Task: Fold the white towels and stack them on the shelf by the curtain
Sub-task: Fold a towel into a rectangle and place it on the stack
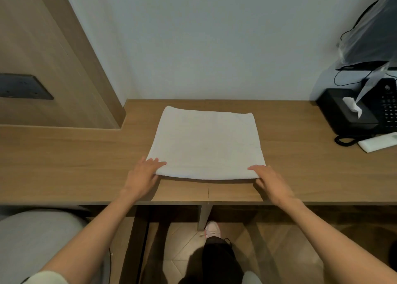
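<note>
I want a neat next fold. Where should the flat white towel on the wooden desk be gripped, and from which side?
Grip the white cloth towel at its two near corners, coming from the front edge of the wooden desk, left hand and right hand each on one. It lies flat and square, with the wall behind its far edge.

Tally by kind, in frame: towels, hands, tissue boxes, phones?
towel: 1
hands: 2 (left hand, right hand)
tissue box: 1
phone: 1
Total: 5
</note>
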